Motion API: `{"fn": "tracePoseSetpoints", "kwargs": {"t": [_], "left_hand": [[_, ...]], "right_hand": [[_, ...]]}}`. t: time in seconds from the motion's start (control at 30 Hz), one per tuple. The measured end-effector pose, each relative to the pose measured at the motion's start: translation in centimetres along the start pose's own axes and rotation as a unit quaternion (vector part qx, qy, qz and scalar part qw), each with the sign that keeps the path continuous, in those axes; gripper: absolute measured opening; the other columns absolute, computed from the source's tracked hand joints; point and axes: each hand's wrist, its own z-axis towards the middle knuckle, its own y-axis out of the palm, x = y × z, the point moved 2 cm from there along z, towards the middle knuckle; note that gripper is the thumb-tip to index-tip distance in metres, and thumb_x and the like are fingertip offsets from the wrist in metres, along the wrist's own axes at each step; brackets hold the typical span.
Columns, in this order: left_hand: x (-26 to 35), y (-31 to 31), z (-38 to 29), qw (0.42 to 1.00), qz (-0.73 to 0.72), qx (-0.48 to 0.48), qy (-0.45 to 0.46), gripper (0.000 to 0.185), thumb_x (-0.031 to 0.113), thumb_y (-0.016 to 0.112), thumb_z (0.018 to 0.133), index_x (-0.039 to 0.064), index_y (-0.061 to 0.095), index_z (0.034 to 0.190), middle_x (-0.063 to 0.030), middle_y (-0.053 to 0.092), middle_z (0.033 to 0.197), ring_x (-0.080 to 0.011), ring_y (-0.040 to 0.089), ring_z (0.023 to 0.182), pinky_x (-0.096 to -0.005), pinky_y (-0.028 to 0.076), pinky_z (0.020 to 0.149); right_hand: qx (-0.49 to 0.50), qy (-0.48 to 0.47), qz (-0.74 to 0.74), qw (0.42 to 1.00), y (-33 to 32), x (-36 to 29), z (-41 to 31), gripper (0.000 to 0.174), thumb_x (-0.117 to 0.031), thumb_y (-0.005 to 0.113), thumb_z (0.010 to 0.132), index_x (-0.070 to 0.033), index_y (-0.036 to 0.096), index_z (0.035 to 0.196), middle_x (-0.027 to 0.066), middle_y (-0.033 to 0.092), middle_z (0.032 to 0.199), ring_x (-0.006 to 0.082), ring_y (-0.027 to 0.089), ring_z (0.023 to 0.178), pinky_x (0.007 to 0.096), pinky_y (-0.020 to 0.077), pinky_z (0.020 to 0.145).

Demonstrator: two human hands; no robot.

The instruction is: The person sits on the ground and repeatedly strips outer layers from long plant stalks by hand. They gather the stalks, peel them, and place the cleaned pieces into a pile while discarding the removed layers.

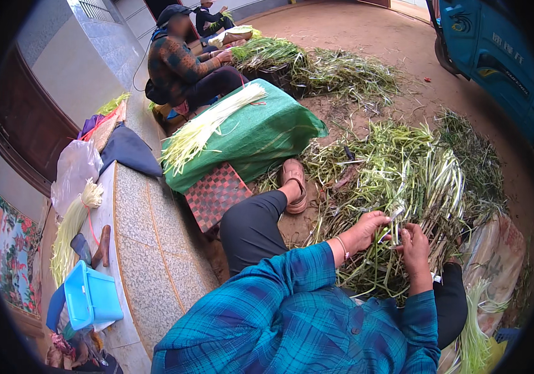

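Observation:
Both my hands are close together over a large heap of long green and whitish plant stalks (388, 173) in front of me and across my lap. My left hand (367, 230) pinches a thin stalk between thumb and fingers, near its pale end. Just to the right, my right hand (414, 248) has its fingers curled on the lower part of the stalks; which ones it grips is hard to tell. A bundle of pale peeled stalks (218, 121) lies on a green woven sheet (271, 133) beyond my left knee.
A checkered red stool or box (218, 196) stands beside my left knee. On the ledge at left are a blue plastic basket (91, 297) and a tied pale bundle (73, 229). Two people sit further off by another heap (285, 58). A blue vehicle (501, 61) stands at upper right.

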Motion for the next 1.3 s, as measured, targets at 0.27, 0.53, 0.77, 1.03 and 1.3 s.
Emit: {"fn": "tracePoseSetpoints", "kwargs": {"t": [0.27,0.53,0.77,1.03,1.3], "left_hand": [[0.7,1.2,-0.9,1.0,0.03,-0.009,0.002,0.021,0.027,0.061,0.093,0.009,0.06,0.105,-0.0028,0.065,0.092,-0.013,0.064,0.076,-0.0262,0.054,0.054],[0.5,-0.5,0.1,0.996,0.083,0.042,0.015,0.015,0.021,0.062,0.092,0.009,0.057,0.1,-0.0036,0.065,0.092,-0.0147,0.065,0.076,-0.0266,0.05,0.05],[1.8,-0.8,-0.3,0.994,0.067,0.082,-0.002,0.018,0.013,0.051,0.094,0.001,0.056,0.105,-0.0107,0.065,0.094,-0.0202,0.067,0.076,-0.0267,0.052,0.049],[1.9,-1.2,-0.6,0.997,0.033,0.067,-0.007,0.018,0.014,0.052,0.094,-0.002,0.055,0.103,-0.016,0.066,0.099,-0.0247,0.068,0.083,-0.0289,0.055,0.054],[2.2,-0.7,-1.6,0.998,0.023,0.053,-0.021,0.017,0.013,0.054,0.093,0.001,0.055,0.105,-0.0153,0.066,0.102,-0.026,0.069,0.087,-0.0288,0.057,0.055]], "right_hand": [[-0.043,-0.01,-0.01,0.999,1.1,1.2,0.0,0.026,-0.011,0.067,0.083,0.002,0.06,0.105,0.0108,0.068,0.077,0.0175,0.063,0.064,0.0307,0.0486,0.059],[-0.062,-0.02,-0.199,0.978,0.4,0.4,-0.9,0.025,-0.022,0.074,0.076,-0.004,0.066,0.091,0.015,0.064,0.07,0.0319,0.064,0.067,0.0422,0.0485,0.062],[-0.065,0.012,-0.135,0.989,-1.6,-0.4,-0.8,0.024,-0.019,0.069,0.082,-0.002,0.067,0.099,0.0131,0.065,0.07,0.0253,0.065,0.065,0.0367,0.0498,0.06],[0.054,-0.091,0.068,0.992,1.1,-0.4,0.7,0.028,-0.008,0.058,0.092,0.003,0.057,0.117,0.0164,0.065,0.1,0.0182,0.067,0.066,0.0317,0.0531,0.059],[-0.09,0.14,0.189,0.968,4.3,1.3,1.8,0.029,-0.011,0.04,0.098,0.004,0.052,0.119,0.0128,0.069,0.105,0.0142,0.064,0.061,0.0259,0.0487,0.048]]}}
